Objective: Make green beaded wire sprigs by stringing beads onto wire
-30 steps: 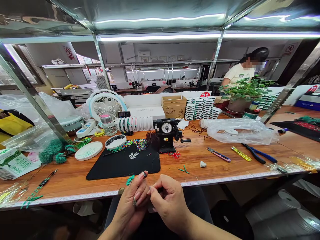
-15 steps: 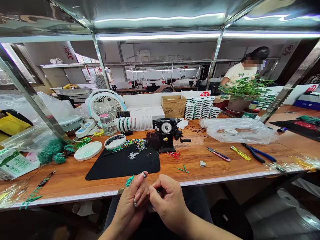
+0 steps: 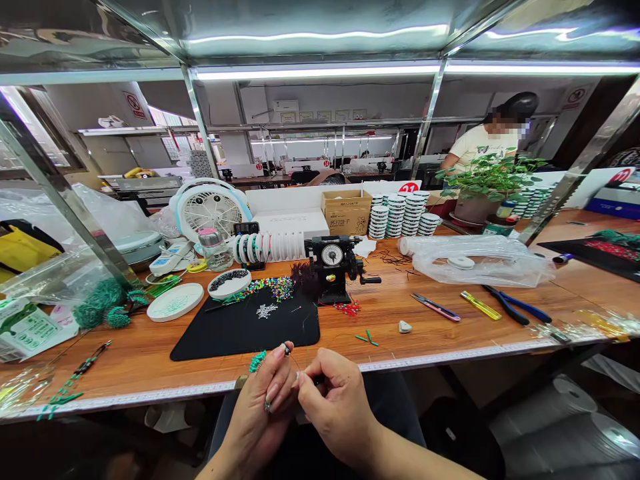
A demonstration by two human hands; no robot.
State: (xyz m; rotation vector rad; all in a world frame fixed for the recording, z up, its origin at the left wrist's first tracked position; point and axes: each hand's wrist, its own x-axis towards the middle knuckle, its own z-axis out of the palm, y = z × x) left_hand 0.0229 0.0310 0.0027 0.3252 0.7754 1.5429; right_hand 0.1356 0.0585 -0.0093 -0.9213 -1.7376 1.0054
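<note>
Protruding from left hand [image 3: 265, 400], fingers curled closed around it: green looped bundle [image 3: 257, 362], at front edge of counter [image 3: 345, 337]. Right hand [image 3: 340, 407] pinching; contents too small to tell. Risk: slackened pinch could drop piece off edge.

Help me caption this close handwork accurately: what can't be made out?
All in the head view:
Lower end of the green cluster: hidden by the left hand.
What the right hand may hold: covered by its fingers.
Dial markings: too small.
Carton: cut off by the left edge.
</note>
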